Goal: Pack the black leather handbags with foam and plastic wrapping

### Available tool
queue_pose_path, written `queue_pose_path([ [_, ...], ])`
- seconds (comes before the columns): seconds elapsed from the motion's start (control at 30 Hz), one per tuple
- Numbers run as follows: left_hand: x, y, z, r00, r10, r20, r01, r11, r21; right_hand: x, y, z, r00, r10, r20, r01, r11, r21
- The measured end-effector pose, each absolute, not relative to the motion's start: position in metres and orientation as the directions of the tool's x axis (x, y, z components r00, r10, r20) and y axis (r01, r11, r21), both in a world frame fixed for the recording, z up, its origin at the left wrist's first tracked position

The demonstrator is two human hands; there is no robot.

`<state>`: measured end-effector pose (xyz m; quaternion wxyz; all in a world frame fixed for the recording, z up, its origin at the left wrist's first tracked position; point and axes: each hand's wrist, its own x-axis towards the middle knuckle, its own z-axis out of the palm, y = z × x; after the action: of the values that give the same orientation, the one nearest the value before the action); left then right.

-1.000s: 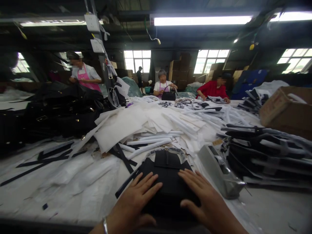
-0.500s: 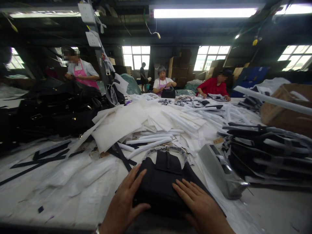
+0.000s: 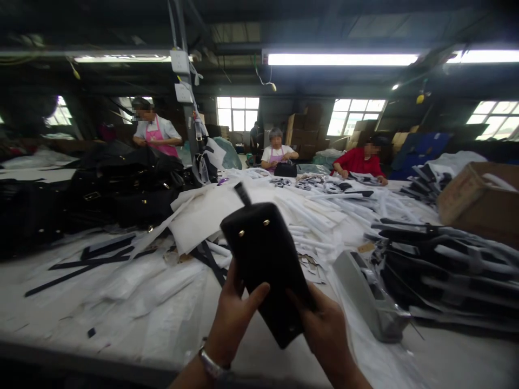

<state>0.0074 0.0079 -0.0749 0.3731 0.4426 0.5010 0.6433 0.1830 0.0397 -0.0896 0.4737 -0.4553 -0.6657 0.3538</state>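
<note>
I hold a small black bag up off the table with both hands, its flat base with small gold studs turned toward me. My left hand grips its left edge, thumb laid across the base. My right hand wraps around its lower right side. A black strap end sticks up behind the bag's top.
A grey tape dispenser lies just right of my hands. White sheets and rolled strips cover the table's middle. Black bags pile at the left, black-and-white pieces at the right, a cardboard box behind. Three people work at the far side.
The bag lay flat on the table under both my palms. Now it is lifted and turned base up, gripped by both hands.
</note>
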Motion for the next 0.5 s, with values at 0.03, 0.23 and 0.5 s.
queue_pose_path([
  [0.03, 0.006, 0.014, -0.057, -0.358, 0.886, 0.297, 0.110, -0.276, 0.955, 0.172, 0.038, -0.090, -0.084, 0.963, 0.255, 0.165, 0.266, -0.950],
  [0.23, 0.009, 0.036, -0.019, 0.123, 0.826, 0.550, 0.762, -0.434, 0.481, 0.126, 0.038, -0.131, -0.224, 0.968, 0.110, -0.127, 0.083, -0.989],
  [0.5, 0.024, 0.013, -0.115, 0.466, 0.820, 0.333, 0.788, -0.555, 0.265, 0.195, -0.007, -0.163, -0.366, 0.914, 0.176, 0.226, 0.271, -0.936],
])
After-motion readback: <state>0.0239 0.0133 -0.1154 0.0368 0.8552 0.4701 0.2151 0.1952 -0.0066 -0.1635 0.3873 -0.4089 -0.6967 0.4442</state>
